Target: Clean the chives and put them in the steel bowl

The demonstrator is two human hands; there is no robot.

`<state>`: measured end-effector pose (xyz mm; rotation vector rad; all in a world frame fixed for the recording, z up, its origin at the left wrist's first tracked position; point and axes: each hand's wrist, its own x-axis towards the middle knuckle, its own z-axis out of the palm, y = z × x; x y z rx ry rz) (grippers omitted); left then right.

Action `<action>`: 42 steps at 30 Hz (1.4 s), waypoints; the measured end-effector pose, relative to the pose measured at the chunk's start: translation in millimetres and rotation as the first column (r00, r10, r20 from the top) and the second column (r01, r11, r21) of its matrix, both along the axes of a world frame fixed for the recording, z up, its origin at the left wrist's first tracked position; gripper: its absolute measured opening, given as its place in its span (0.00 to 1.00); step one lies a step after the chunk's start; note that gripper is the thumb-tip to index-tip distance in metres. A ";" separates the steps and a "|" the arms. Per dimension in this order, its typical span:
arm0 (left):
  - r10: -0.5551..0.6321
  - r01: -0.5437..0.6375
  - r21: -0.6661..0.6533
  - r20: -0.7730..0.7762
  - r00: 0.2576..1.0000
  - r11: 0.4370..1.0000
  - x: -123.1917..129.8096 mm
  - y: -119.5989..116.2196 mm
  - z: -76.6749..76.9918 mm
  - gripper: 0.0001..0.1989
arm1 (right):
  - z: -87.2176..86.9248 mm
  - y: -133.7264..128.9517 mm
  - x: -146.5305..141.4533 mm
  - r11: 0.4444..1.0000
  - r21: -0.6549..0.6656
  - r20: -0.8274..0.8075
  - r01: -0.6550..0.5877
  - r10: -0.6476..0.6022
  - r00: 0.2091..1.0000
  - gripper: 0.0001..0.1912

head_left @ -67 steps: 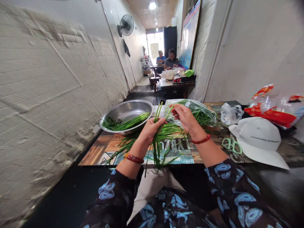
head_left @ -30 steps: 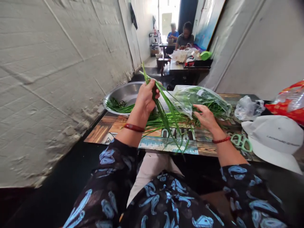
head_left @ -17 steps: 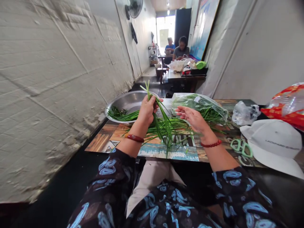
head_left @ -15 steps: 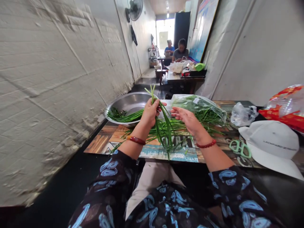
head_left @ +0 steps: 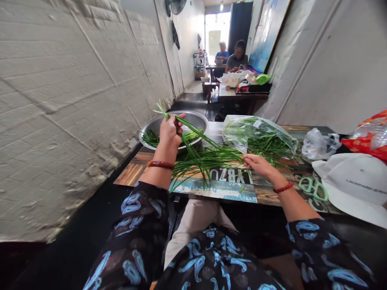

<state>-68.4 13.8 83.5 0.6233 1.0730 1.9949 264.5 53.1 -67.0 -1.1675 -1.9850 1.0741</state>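
My left hand [head_left: 171, 131] is closed around the pale ends of several long green stalks [head_left: 195, 155], raised over the near side of a metal basin [head_left: 199, 117]. The stalks fan out down and to the right. My right hand [head_left: 256, 164] is pinched on the thin tips of stalks at the right. Between my hands, a loose pile of green stalks [head_left: 217, 155] lies on the patterned table [head_left: 217, 193]. More greens [head_left: 151, 138] lie inside the basin. Behind my right hand sits a clear plastic bag of greens [head_left: 256, 131].
Right of the bag are a crumpled plastic bag [head_left: 320, 143], green-handled scissors [head_left: 313, 188], a white cap [head_left: 355, 185] and a red package [head_left: 369, 137]. A rough white wall [head_left: 75, 100] runs along the left. Two people [head_left: 237, 58] sit at tables farther back.
My left hand has moved left with its stalks, over the basin. My right hand has moved right and down and gone from open to pinching stalk tips. The view has shifted slightly.
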 end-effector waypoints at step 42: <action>-0.415 0.283 -0.359 -0.894 0.171 0.889 56.9 -77.5 -88.6 0.17 | 47.0 -59.6 -92.8 0.981 -0.195 -0.609 -0.008 -0.115 0.785 0.15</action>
